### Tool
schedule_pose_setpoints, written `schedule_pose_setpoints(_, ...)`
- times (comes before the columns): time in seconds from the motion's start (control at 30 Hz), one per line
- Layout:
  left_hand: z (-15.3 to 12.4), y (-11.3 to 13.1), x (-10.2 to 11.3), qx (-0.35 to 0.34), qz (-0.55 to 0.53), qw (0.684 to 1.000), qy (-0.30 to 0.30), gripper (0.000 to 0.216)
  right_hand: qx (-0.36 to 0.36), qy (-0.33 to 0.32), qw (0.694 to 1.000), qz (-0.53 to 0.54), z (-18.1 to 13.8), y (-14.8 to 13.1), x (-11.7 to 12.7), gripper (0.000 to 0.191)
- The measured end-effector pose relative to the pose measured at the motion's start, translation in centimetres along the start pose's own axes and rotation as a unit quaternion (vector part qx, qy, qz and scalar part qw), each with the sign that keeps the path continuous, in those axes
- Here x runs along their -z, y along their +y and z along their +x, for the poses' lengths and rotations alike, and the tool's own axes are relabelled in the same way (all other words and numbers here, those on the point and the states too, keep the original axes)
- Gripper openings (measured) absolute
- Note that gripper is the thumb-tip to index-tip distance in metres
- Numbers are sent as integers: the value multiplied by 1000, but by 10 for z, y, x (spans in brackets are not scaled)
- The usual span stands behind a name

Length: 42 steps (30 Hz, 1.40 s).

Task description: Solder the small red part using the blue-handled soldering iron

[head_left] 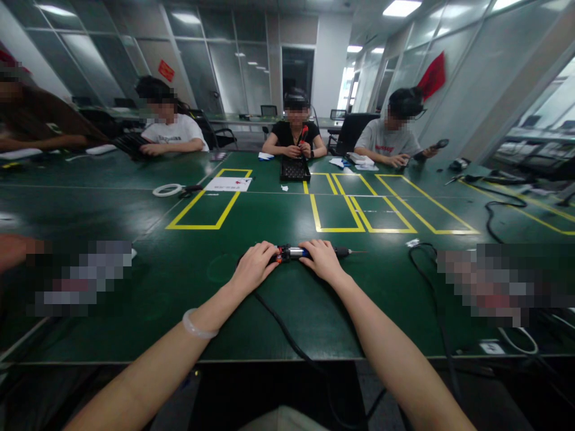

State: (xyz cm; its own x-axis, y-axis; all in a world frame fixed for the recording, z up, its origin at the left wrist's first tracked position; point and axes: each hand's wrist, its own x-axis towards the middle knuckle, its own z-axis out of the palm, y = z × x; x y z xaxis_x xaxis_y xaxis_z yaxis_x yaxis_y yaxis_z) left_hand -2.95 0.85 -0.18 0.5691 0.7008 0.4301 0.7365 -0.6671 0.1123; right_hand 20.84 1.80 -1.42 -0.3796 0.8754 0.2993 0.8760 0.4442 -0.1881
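Observation:
A corded soldering iron (294, 252) lies across the green table (188, 281), its thin metal tip pointing right. My left hand (254, 265) is closed over its rear end, where the black cable (287, 335) leaves toward me. Fingers of my right hand (322, 258) are wrapped over the front part of the handle, just behind the tip. A silver and orange middle section shows between the two hands. A pale bangle sits on my left wrist.
Yellow taped rectangles (359, 209) mark the table. A black tray (295, 169) stands before the person opposite. Other people sit at the far side and far left. A tape roll (167, 190) and a paper sheet (228, 184) lie left; black cables (431, 263) lie right.

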Motion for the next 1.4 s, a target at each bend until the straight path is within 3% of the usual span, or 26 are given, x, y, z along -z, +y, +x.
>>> schedule_pose_setpoints(0.2,0,-1,2,29,-33,999,-5,21,0,-3,1000,-17,-3,-7,3,27)
schedule_pose_setpoints(0.73,-2,-6,0,11,-52,999,-3,28,-7,-4,1000,24,-5,-9,6,33)
schedule_pose_setpoints(1.4,-2,-3,4,-24,46,999,-16,28,-11,6,999,44,-3,-7,10,29)
